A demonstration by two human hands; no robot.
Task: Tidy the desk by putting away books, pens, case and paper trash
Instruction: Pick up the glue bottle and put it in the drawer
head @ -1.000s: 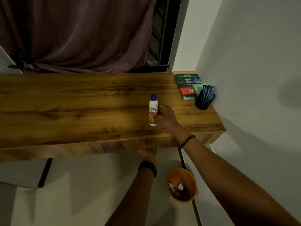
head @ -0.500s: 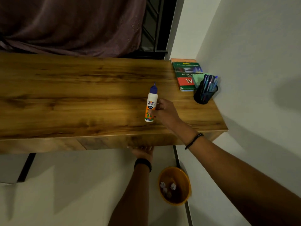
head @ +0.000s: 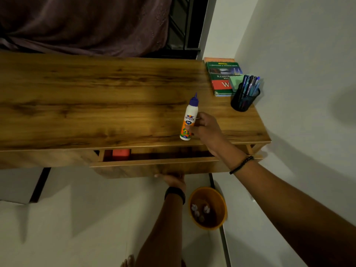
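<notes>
1 glue bottle, white with a blue cap, about upright near the front edge of the desk. Can't tell if its base is resting on the top or just off it. Right hand grips its lower half from the right, thumb and fingers wrapped onto the label.

1 drawer under the desktop, pulled partway out. Left hand holds the bottom edge of its front panel. The fingers curl underneath and are mostly hidden. 1 red box shows inside at the left end.

Back right corner, against the wall:
- books in 1 flat stack, green cover on top with an orange one showing under it. At least 2, total unclear.
- 1 green notepad lying on the stack
- 1 black mesh cup just in front of the stack
- pens standing in the cup. About 5, but they overlap, so no exact count.

1 orange bin on the floor below the desk's right end, beside the left forearm. Paper balls inside, at least 3 white ones.

1 band on each wrist.
</notes>
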